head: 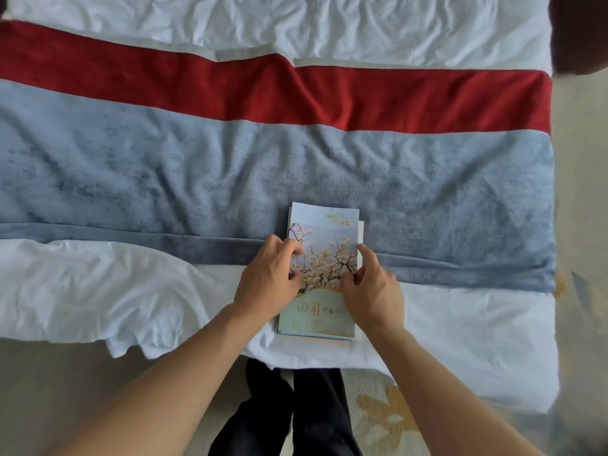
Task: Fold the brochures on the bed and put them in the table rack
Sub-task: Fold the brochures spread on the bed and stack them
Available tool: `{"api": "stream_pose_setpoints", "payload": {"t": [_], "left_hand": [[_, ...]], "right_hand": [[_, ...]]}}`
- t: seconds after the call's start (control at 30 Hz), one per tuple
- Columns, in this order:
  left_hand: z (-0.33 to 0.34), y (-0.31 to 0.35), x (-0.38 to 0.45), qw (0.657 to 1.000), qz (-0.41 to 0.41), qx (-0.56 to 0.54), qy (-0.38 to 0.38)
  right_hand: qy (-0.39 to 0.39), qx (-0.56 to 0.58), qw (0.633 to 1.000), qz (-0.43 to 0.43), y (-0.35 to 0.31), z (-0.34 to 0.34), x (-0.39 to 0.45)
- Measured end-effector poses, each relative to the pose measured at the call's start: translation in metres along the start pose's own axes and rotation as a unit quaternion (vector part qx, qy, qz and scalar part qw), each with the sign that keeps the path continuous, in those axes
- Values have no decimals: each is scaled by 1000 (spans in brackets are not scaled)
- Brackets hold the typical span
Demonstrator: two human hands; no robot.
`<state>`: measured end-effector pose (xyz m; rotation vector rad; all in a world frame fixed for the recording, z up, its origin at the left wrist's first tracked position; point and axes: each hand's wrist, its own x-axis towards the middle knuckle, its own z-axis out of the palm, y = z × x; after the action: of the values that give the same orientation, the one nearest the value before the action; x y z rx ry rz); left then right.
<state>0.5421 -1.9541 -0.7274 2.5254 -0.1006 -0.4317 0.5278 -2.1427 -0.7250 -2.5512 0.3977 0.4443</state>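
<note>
A small stack of folded brochures lies on the bed near its front edge, half on the white sheet and half on the blue-grey runner. The top one shows a blossoming tree and a pale green band with lettering. My left hand presses on the stack's left edge, fingers curled onto the cover. On the right edge rests my right hand, thumb and fingers pinching the side of the top brochure. The table rack is not in view.
The bed carries a white sheet, a blue-grey runner and a red band. A dark object stands at the top right corner. Patterned carpet and my dark trouser legs lie below the bed's edge.
</note>
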Motion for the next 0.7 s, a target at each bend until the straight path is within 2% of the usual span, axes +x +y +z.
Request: {"api": "stream_pose_setpoints", "payload": {"t": [0.17, 0.23, 0.3, 0.43, 0.57, 0.7], "left_hand": [[5, -2, -6, 999, -6, 37, 5], [3, -1, -5, 997, 13, 66, 27], [1, 4, -1, 993, 62, 89, 40], [0, 16, 8, 984, 118, 133, -18], [7, 14, 12, 980, 113, 156, -59], [12, 10, 16, 977, 105, 169, -75]], "right_hand": [[4, -21, 999, 41, 3, -2, -3], [35, -46, 998, 13, 0, -4, -5], [54, -70, 994, -57, -6, -7, -5], [-8, -124, 980, -154, -20, -10, 4], [-64, -171, 970, -163, -19, -6, 12], [-49, -188, 966, -167, -20, -2, 23]]}}
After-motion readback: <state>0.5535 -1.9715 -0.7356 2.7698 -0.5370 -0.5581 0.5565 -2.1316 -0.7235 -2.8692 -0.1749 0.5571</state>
